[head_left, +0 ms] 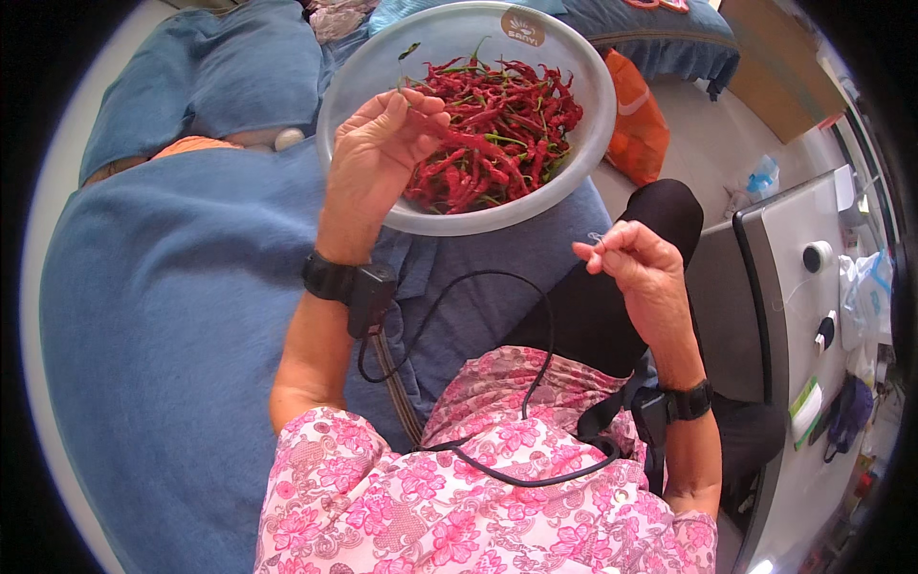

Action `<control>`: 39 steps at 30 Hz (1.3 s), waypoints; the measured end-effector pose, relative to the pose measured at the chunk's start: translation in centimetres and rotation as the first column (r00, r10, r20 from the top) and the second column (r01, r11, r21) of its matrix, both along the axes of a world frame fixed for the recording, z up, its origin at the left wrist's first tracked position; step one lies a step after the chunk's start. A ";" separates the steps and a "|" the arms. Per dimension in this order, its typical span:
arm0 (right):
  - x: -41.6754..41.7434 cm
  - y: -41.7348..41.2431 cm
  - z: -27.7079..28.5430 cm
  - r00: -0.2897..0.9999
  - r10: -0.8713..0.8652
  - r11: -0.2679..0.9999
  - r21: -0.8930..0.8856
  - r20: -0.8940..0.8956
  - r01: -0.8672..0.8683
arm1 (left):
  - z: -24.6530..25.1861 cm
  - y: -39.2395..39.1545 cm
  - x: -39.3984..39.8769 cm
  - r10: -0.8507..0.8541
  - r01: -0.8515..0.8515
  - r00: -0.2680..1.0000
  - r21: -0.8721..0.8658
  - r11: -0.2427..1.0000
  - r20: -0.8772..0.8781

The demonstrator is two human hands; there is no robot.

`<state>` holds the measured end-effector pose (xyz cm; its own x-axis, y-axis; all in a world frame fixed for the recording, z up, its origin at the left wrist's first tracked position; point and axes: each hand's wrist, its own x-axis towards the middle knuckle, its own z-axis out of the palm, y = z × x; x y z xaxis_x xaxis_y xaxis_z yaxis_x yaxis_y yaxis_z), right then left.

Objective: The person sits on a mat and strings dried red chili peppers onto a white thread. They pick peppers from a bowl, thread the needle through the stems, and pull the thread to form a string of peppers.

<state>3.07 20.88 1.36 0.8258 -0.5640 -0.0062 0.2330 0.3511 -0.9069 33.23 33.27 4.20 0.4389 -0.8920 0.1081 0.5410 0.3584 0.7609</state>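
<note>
A translucent plastic basin (459, 228) stands before me on the blue cloth, holding a heap of red chili peppers (516, 115) with green stems. Over its left side, my left hand (376, 140) pinches a long wrinkled red chili pepper (466, 138) between thumb and fingers. A green stem with a small dark leaf (409, 50) rises above those fingertips. To the right of the basin, above my knee, my right hand (642, 262) pinches thin pale thread (595, 238) at its fingertips. Whether a needle is there too is too small to tell.
Blue cloth (179, 287) covers the seat on the left. An orange bag (635, 122) is right of the basin, near a cardboard box (785, 64). At right, a table (796, 222) bears a thread spool (817, 256). A black cable (551, 308) loops before my chest.
</note>
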 end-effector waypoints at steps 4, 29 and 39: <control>-1.8 0.7 1.0 0.999 -0.036 0.999 -0.037 -0.034 0.034 | 0.9 0.2 -0.9 0.027 -0.032 0.996 -0.057 0.998 -0.082; -4.5 1.3 4.5 0.945 -0.316 0.945 0.054 -0.082 0.321 | 3.6 -3.5 -17.9 -0.260 0.211 0.951 0.266 0.941 0.165; -5.3 0.8 4.8 0.925 -0.373 0.928 -0.030 -0.069 0.372 | 3.0 -4.5 -20.1 -0.330 0.274 0.925 0.270 0.923 0.188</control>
